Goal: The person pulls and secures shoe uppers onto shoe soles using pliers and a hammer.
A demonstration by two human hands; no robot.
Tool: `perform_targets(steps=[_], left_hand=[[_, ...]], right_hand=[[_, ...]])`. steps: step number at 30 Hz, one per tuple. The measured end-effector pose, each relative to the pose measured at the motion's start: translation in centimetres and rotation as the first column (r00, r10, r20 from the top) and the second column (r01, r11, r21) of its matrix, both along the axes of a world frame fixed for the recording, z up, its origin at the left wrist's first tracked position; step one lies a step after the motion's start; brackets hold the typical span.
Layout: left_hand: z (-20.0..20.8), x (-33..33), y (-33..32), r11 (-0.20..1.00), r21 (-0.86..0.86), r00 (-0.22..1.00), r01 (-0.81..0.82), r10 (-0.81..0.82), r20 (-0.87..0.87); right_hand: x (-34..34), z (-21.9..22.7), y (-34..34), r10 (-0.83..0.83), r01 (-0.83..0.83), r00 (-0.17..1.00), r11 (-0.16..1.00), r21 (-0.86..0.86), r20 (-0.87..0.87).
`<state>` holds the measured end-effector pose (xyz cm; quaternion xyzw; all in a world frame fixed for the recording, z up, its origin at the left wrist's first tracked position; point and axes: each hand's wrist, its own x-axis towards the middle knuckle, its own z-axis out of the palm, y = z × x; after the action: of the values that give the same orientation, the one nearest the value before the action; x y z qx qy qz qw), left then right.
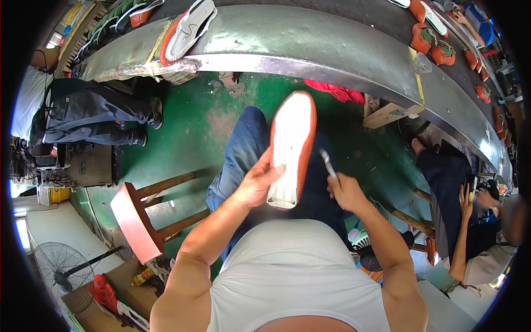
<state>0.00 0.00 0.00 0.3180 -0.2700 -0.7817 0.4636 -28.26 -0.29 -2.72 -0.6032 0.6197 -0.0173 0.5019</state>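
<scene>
My left hand is closed round the heel end of a shoe above my lap. Orange-brown sides frame the shoe's bright white face, whose detail is lost in glare. To the right, my right hand grips a slim tool with a pale metal shaft, pointing up and slightly left. The tool's dark tip stands apart from the shoe, and its exact kind is not plain. My legs in blue jeans lie beneath both hands.
A long dark metal-edged bench curves across the front, carrying a white-and-orange shoe and several orange shoe parts. A wooden stool and fan stand left. One person is at left, another at right.
</scene>
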Motion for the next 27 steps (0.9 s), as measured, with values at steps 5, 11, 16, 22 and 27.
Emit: perform_targets(steps=[5, 11, 16, 22, 27], left_hand=[[4.9, 0.7, -9.4, 0.979, 0.199, 0.917, 0.056, 0.028, -0.397], [6.9, -2.0, -12.3, 1.0, 0.009, 0.933, -0.007, 0.01, -0.359], [8.1, -3.3, -12.0, 0.998, 0.032, 0.918, -0.054, 0.062, -0.391], [7.6, -3.6, -12.0, 0.992, 0.026, 0.915, -0.126, 0.126, -0.384], [7.0, -3.9, -12.0, 0.99, 0.049, 0.916, -0.131, 0.139, -0.376]], right_hand=[[0.6, 4.1, 1.9, 0.361, -0.442, 0.897, 0.764, -0.471, -0.256], [3.3, 8.0, -3.8, 0.218, -0.004, 0.968, 0.514, -0.858, 0.126], [7.4, 13.2, -8.2, 0.258, 0.22, 0.92, 0.281, -0.934, 0.295], [8.7, 12.0, -10.5, 0.364, 0.122, 0.93, -0.162, -0.979, 0.056], [8.2, 11.3, -10.1, 0.376, 0.105, 0.926, -0.17, -0.98, 0.034]])
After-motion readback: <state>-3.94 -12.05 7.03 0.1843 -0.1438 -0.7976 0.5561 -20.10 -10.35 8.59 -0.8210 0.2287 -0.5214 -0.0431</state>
